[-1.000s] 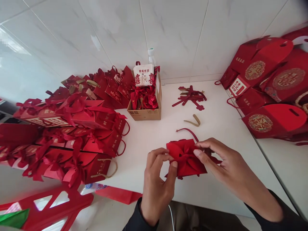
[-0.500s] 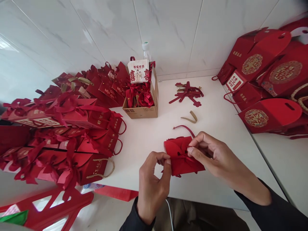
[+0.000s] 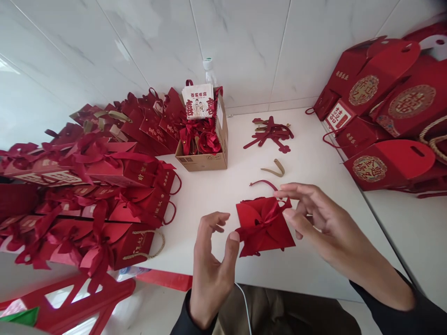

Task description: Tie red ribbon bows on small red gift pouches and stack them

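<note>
On the white counter [image 3: 314,172], close to its near edge in the head view, lies a small red gift bag [image 3: 264,226], flat on its side with a red ribbon bow [image 3: 266,218] tied across its folded flap and a thin red cord handle [image 3: 263,183] curling out behind it. Left of the bag the left hand [image 3: 211,260] is held upright with its fingers [image 3: 216,218] loosely spread and curved. The thumb tip sits just beside the bag's lower left corner, and whether it touches the paper I cannot tell; the hand grips nothing. At the bag's right edge the right hand [image 3: 321,223] hovers with its fingers [image 3: 293,188] stretched out and apart, also gripping nothing, the fingertips close to the end of the bow. Dark sleeves cover both wrists. Farther back on the counter lie a tan strap [image 3: 274,170] and a small heap of red knot ornaments [image 3: 270,135]. An open cardboard box [image 3: 204,160] holding red ribbon and a printed card stands near the tiled wall. Many finished red bags [image 3: 104,186] with bows are piled along the left, and large red boxes [image 3: 387,165] with gold roundels are stacked on the right.
</note>
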{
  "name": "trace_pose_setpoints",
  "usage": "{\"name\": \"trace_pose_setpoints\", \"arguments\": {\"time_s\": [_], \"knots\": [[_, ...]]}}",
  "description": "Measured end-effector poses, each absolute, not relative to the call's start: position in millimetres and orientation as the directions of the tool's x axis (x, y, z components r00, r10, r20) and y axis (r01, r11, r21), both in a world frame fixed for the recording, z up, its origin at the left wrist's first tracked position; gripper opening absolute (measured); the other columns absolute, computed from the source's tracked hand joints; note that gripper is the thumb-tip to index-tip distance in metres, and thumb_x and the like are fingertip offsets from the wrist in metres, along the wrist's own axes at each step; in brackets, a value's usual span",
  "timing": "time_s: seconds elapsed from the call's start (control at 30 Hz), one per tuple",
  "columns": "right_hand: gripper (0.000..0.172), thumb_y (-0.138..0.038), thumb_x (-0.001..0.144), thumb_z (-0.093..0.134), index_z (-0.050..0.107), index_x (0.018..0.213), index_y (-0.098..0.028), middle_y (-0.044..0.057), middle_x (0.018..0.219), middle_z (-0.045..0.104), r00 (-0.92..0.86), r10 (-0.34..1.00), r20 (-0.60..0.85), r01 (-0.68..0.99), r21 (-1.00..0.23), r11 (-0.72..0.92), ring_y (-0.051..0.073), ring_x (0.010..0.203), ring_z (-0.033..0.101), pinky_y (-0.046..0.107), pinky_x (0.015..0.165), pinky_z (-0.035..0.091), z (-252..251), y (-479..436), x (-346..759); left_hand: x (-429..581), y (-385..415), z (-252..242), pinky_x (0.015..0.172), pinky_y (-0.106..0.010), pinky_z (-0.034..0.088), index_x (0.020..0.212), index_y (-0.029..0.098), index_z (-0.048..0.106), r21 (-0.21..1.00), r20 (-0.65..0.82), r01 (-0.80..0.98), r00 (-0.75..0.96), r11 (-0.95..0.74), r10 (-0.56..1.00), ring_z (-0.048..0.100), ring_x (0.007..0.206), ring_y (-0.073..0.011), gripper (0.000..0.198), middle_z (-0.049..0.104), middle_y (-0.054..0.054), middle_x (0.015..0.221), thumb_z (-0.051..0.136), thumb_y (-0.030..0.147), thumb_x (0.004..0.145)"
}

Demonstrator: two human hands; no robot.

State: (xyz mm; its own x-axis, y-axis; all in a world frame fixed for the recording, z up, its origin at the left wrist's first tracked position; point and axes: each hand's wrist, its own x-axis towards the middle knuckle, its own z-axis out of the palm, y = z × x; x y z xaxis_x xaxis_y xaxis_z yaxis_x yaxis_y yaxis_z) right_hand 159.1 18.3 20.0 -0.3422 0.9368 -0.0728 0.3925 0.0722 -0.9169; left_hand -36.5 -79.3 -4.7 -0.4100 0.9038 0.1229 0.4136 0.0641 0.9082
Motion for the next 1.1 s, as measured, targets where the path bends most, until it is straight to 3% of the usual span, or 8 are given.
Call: {"name": "trace_pose_setpoints", "arguments": {"time_s": [0.07,0.2,0.37,0.53,0.73,0.83,0.93,1.1], "knots": [[0.049,-0.059,0.094,0.061,0.056,0.135,-0.032,-0.003,0.079,0.062,-0.301,0.953,-0.048,0.429,-0.899,0.090,0.016,0.064,0.062,0.032,0.069,0.057,20.5,15.5,164.7,-35.3,-78.1,-0.6,0.097,-0.037,0.049,0.122,0.028,0.057,0.873,0.174,0.487,-0.359,0.025,0.917,0.056,0.118,-0.0223,0.022,0.058,-0.007,0.127,0.055,0.027,0.100],[0.042,-0.060,0.091,0.064,0.065,0.120,-0.030,-0.001,0.080,0.065,-0.323,0.942,-0.092,0.488,-0.869,0.083,0.018,0.067,0.065,0.026,0.053,0.053,16.2,12.9,172.2,-25.5,-64.7,4.8,0.108,-0.044,0.045,0.126,0.028,0.057,0.791,0.207,0.609,-0.174,-0.060,0.963,0.044,0.138,-0.0267,0.031,0.049,-0.009,0.144,0.060,0.023,0.096],[0.030,-0.055,0.095,0.061,0.067,0.091,-0.026,-0.002,0.074,0.066,-0.325,0.942,-0.082,0.451,-0.889,0.079,0.017,0.065,0.061,0.026,0.058,0.052,15.1,12.9,169.8,-13.4,-45.2,0.0,0.106,-0.046,0.046,0.112,0.023,0.063,0.771,0.241,0.626,-0.110,-0.122,0.964,0.049,0.131,-0.0279,0.023,0.057,-0.010,0.134,0.062,0.015,0.091],[0.031,-0.055,0.095,0.062,0.065,0.085,-0.026,-0.001,0.068,0.061,-0.281,0.958,-0.060,0.469,-0.880,0.082,0.017,0.060,0.054,0.026,0.048,0.043,19.0,11.0,168.4,-12.5,-44.0,-5.2,0.100,-0.042,0.050,0.100,0.022,0.064,0.808,0.244,0.579,-0.164,-0.107,0.956,0.056,0.122,-0.0250,0.017,0.062,-0.009,0.122,0.060,0.010,0.090],[0.032,-0.056,0.095,0.061,0.063,0.080,-0.026,-0.003,0.063,0.054,-0.183,0.981,-0.069,0.474,-0.880,0.027,0.016,0.059,0.050,0.028,0.052,0.041,25.1,10.2,169.1,-15.1,-45.9,-7.0,0.101,-0.038,0.049,0.097,0.023,0.063,0.816,0.227,0.573,-0.199,-0.074,0.953,0.056,0.122,-0.0226,0.014,0.063,-0.007,0.124,0.059,0.011,0.091],[0.034,-0.060,0.093,0.060,0.065,0.087,-0.028,-0.001,0.073,0.062,-0.160,0.977,-0.141,0.486,-0.873,-0.046,0.018,0.065,0.056,0.027,0.047,0.039,24.5,13.3,171.2,-18.2,-49.0,-5.5,0.105,-0.038,0.047,0.110,0.025,0.062,0.821,0.225,0.562,-0.164,-0.096,0.961,0.055,0.127,-0.0215,0.020,0.060,-0.007,0.132,0.059,0.014,0.093],[0.038,-0.064,0.094,0.057,0.069,0.108,-0.031,0.002,0.104,0.074,-0.144,0.981,-0.131,0.464,-0.884,-0.050,0.021,0.087,0.067,0.025,0.047,0.043,21.3,18.7,173.5,-23.4,-58.1,-2.4,0.110,-0.039,0.043,0.121,0.027,0.058,0.822,0.218,0.561,-0.155,-0.096,0.964,0.049,0.135,-0.0221,0.028,0.053,-0.007,0.142,0.059,0.017,0.094],[0.038,-0.059,0.097,0.056,0.065,0.123,-0.034,0.003,0.119,0.071,-0.264,0.964,0.032,0.485,-0.859,0.161,0.024,0.106,0.066,0.029,0.070,0.054,18.6,27.9,165.5,-29.2,-73.5,0.1,0.107,-0.038,0.043,0.112,0.028,0.056,0.796,0.171,0.605,-0.198,-0.017,0.965,0.047,0.136,-0.0220,0.019,0.050,-0.005,0.143,0.057,0.018,0.095]]}}
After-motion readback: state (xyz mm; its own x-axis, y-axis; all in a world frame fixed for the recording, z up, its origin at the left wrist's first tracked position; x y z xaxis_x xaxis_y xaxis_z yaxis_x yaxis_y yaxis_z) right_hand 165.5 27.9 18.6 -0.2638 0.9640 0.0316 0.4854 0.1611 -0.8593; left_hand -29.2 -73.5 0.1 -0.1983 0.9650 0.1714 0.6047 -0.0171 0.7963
